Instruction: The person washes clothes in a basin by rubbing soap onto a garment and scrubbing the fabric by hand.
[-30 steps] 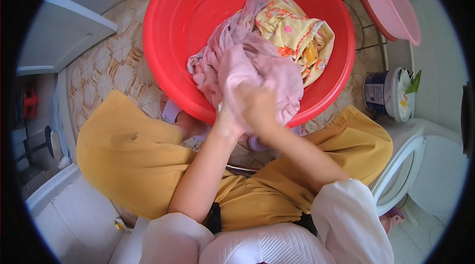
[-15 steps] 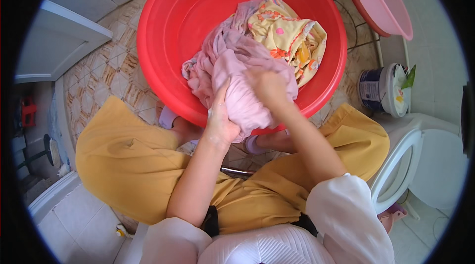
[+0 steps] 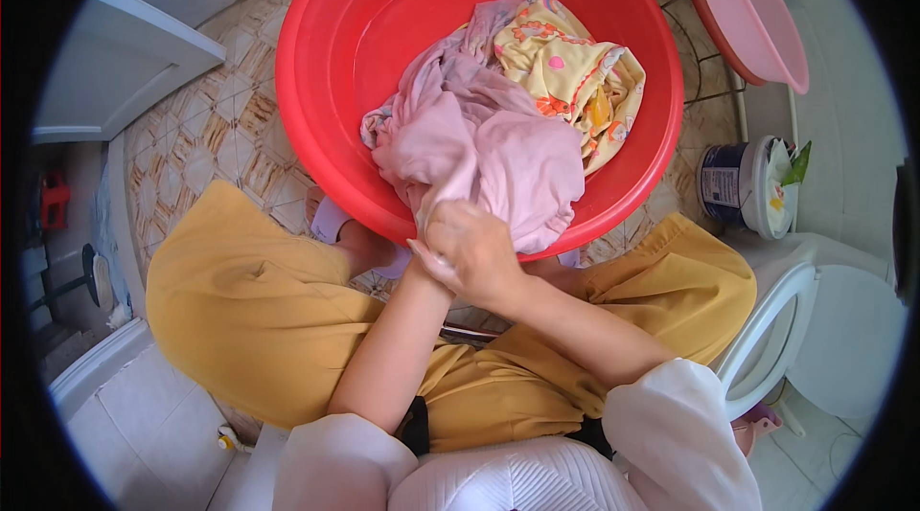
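Observation:
A damp pink cloth (image 3: 522, 161) lies bunched in the big red basin (image 3: 331, 118), and one fold of it runs up to the near rim into my hands. My right hand (image 3: 471, 248) is curled over that fold, crossing on top of my left. Beneath it, my left hand (image 3: 428, 260) grips the same fold; most of its fingers are hidden by the right. Beyond the pink cloth, a yellow patterned cloth (image 3: 546, 56) with orange and pink shapes rests against it in the basin.
The basin stands on the tiled floor (image 3: 225, 109) between my knees. To its right are a white bucket (image 3: 757, 185) with waste on top and a toilet (image 3: 776, 329). A pink basin (image 3: 757, 13) leans at the upper right. A white door (image 3: 125, 70) is at the left.
My right hand has drawn back toward me and left, from the cloth's middle onto my left hand. The pink cloth has spread flatter at the right. The view has shifted slightly.

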`<state>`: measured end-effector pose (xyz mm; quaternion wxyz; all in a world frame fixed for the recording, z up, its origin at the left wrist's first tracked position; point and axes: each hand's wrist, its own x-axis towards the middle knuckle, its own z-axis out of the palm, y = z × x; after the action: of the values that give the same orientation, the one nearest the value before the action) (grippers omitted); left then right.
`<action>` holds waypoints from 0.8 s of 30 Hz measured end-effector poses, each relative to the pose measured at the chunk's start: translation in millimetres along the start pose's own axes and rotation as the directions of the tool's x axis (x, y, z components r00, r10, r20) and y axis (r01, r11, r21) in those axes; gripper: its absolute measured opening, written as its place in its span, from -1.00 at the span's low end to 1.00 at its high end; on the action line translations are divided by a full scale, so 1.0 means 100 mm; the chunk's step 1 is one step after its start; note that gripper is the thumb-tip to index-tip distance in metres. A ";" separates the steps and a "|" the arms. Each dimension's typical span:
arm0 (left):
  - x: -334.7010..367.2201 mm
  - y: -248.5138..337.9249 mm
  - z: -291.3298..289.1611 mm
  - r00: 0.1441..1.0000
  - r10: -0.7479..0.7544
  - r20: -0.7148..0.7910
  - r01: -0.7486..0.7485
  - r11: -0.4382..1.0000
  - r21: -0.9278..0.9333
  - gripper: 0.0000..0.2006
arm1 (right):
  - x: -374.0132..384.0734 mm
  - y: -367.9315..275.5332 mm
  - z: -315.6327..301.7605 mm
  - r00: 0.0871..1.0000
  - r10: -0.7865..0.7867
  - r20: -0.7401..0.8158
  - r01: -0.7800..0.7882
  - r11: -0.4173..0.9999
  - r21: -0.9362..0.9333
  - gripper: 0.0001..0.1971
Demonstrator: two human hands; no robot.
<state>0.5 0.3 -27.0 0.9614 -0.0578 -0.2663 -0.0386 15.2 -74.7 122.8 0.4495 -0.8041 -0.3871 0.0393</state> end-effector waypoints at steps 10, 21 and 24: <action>-0.23 0.00 0.12 0.909 -0.059 -0.412 0.226 0.901 0.370 -0.79 | -0.14 0.36 0.24 0.967 0.034 -0.254 -0.058 0.994 -0.088 -0.92; -0.10 -0.09 0.28 0.644 -0.108 -0.758 0.152 0.988 -0.012 -0.86 | -0.11 0.70 0.12 0.936 0.344 -0.077 -0.348 0.865 -0.361 -0.83; 0.55 -0.38 0.77 0.177 0.016 -0.984 0.231 0.971 0.057 -0.82 | -0.16 0.80 0.06 0.910 0.407 -0.078 -0.394 0.791 -0.468 -0.88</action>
<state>4.3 -29.5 70.6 0.9043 0.0925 0.4025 -0.1082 48.6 -104.5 54.8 0.2153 -0.9521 -0.2117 0.0484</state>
